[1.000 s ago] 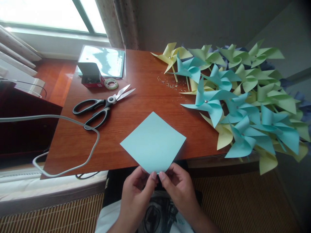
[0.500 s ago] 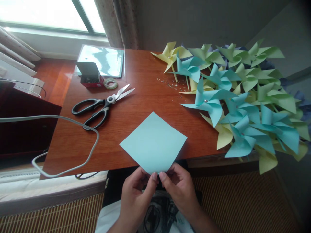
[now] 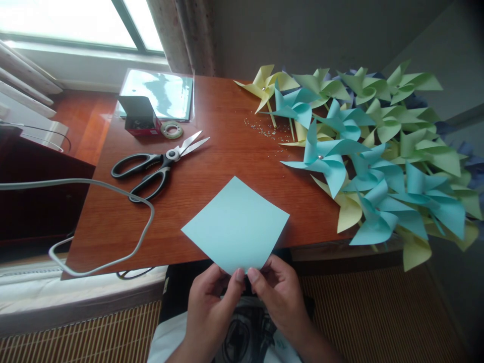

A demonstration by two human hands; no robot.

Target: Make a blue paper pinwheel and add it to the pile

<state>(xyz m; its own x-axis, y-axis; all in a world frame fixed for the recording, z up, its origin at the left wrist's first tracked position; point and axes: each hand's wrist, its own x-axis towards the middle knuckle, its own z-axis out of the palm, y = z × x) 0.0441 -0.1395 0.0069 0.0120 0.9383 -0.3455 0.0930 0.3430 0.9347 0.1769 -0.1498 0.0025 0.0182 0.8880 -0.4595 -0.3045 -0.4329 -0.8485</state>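
A square sheet of light blue paper [image 3: 236, 224] is held corner-on, its near corner at the table's front edge and its far corner pointing away from me. My left hand [image 3: 215, 297] pinches the near corner from the left, thumb on top. From the right, my right hand [image 3: 278, 290] pinches the same corner, its thumb close beside the other. The fingers beneath the sheet are partly hidden. Beyond the paper to the left lie scissors [image 3: 168, 159] with black and grey handles, their blades parted.
Paper pinwheels [image 3: 321, 156] in blue, yellow and green crowd the table's right side. Tiny bits [image 3: 264, 128] are scattered near them. At the back left are an open small box [image 3: 141, 121], a tape roll [image 3: 172, 130] and a packet of sheets [image 3: 162, 91]. A grey cable [image 3: 124, 191] loops at left.
The blue paper has turned slightly, its left corner shifting left and a little nearer. Both hands keep their pinch at almost the same spot.
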